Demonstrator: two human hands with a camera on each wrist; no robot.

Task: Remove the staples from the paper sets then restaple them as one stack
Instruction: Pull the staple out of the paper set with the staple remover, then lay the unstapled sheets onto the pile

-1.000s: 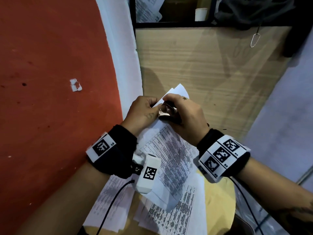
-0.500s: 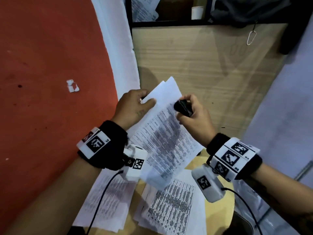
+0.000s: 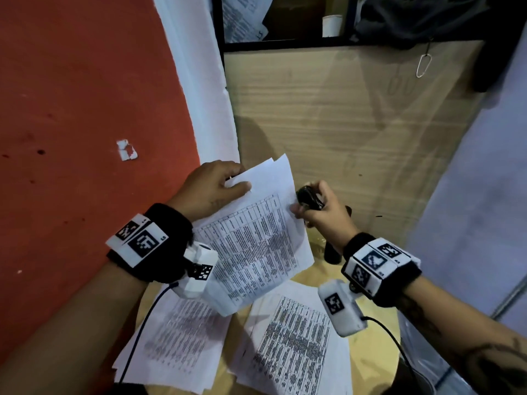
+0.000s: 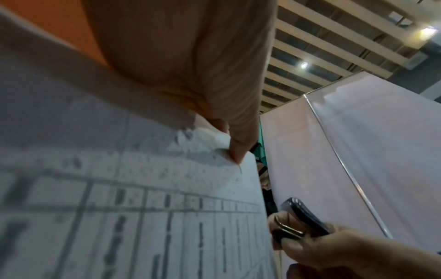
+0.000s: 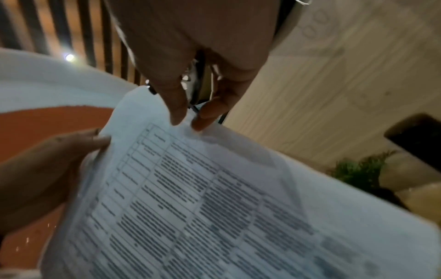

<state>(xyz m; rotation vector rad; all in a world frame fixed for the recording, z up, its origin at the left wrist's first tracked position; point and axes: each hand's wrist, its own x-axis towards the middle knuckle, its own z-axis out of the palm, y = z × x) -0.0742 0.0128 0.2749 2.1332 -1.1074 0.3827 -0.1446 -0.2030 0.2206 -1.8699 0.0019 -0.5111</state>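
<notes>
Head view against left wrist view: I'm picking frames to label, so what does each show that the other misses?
Only the head view shows two more printed paper sets lying on the round table, the red wall and both wristbands. Only the left wrist view shows the left thumb tip pinching the sheet's roughened, torn-looking corner, plus ceiling beams. Both show the left hand holding the held paper set and the right hand gripping the black staple remover.
</notes>
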